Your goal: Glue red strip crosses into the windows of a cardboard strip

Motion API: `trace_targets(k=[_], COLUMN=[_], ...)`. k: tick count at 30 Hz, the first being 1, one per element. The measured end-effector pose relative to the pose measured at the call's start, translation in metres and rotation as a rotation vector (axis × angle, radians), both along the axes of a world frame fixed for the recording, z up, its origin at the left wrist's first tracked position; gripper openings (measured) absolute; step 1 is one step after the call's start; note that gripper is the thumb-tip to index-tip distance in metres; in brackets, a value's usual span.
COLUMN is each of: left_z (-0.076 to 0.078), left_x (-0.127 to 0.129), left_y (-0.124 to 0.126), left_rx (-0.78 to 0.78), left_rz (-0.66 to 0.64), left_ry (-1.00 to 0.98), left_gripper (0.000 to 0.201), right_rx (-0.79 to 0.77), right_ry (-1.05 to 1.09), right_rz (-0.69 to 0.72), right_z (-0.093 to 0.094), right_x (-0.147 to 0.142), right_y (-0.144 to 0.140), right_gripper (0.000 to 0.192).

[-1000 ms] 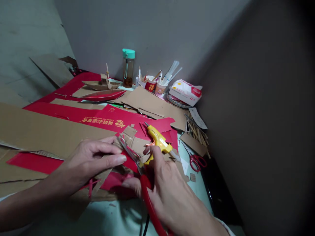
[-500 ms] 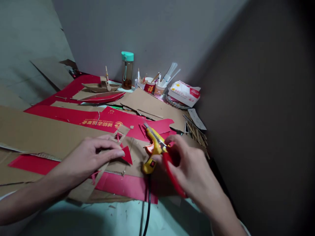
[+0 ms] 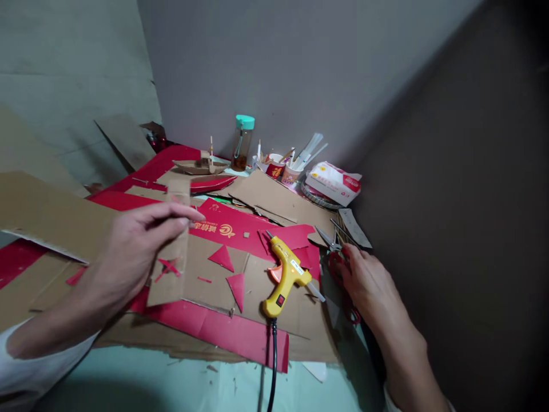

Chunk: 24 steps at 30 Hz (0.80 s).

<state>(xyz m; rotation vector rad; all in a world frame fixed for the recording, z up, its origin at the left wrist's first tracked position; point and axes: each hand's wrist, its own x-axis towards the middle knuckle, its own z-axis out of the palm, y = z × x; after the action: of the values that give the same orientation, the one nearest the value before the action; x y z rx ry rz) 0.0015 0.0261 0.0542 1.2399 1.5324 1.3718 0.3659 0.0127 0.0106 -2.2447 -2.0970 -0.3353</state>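
**Inspector A:** We note the left hand (image 3: 128,252) raised above the table (image 3: 171,377), pinching a cardboard strip (image 3: 171,257) between thumb and forefinger. The grip is narrow and closed on the strip's upper part; the strip hangs upright, a red cross-shaped mark on its lower half.

**Inspector B:** Agreed. We record the right hand (image 3: 364,283) at the table's right edge, resting on the red scissors (image 3: 338,260). The blades point up and away from us, past the fingers. The handles are mostly covered, so we cannot tell whether the fingers are closed through them or only lying on top.

**Inspector A:** Between the hands we find a yellow glue gun (image 3: 285,274) lying on brown cardboard (image 3: 257,286), nozzle away from us, black cord (image 3: 272,366) running toward us. Neither hand touches it.

**Inspector B:** Two red triangles (image 3: 223,257) lie just left of the gun. At the back wall we log a model boat (image 3: 201,166), a bottle (image 3: 242,143) with a green cap, and cups (image 3: 283,169) holding sticks, all well apart from both hands.
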Motion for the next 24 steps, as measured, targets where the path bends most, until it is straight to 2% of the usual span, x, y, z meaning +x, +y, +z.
trace_targets(k=[3, 6, 8, 10, 13, 16, 18, 21, 24], left_z=[0.012, 0.019, 0.024, 0.028, 0.034, 0.036, 0.036, 0.035, 0.034], left_x=[-0.008, -0.011, -0.011, -0.011, -0.011, -0.014, -0.017, -0.023, -0.028], left_y=[0.0, -0.002, -0.004, -0.005, -0.005, -0.003, -0.002, -0.001, 0.0], left_rx=[0.023, 0.06, 0.105, 0.131, 0.106, 0.087, 0.074, 0.052, 0.048], left_rz=[0.143, 0.212, 0.229, 0.241, 0.259, 0.273, 0.278, 0.258, 0.216], left_ry=[-0.121, -0.221, -0.26, -0.264, -0.234, -0.215, -0.226, -0.266, -0.306], left_gripper=[0.01, 0.006, 0.007, 0.01, 0.014, 0.016, 0.015, 0.015, 0.016], right_rx=[-0.023, -0.019, -0.026, -0.101, -0.191, -0.211, -0.208, -0.237, -0.274], right_ry=[-0.048, -0.093, -0.091, -0.018, 0.025, 0.053, 0.063, 0.063, 0.07], right_rz=[-0.012, -0.012, 0.057, 0.247, 0.468, 0.628, 0.656, 0.662, 0.656], right_z=[0.003, 0.028, 0.053, 0.075, 0.089, 0.076, 0.06, 0.038, 0.024], right_x=[0.005, -0.014, -0.044, -0.089, -0.163, -0.223, -0.246, -0.259, -0.26], right_y=[0.0, 0.002, 0.008, 0.02, 0.047, 0.079, 0.099, 0.117, 0.124], right_gripper=[0.018, 0.016, 0.019, 0.028, 0.02, 0.023, 0.034, 0.029, 0.033])
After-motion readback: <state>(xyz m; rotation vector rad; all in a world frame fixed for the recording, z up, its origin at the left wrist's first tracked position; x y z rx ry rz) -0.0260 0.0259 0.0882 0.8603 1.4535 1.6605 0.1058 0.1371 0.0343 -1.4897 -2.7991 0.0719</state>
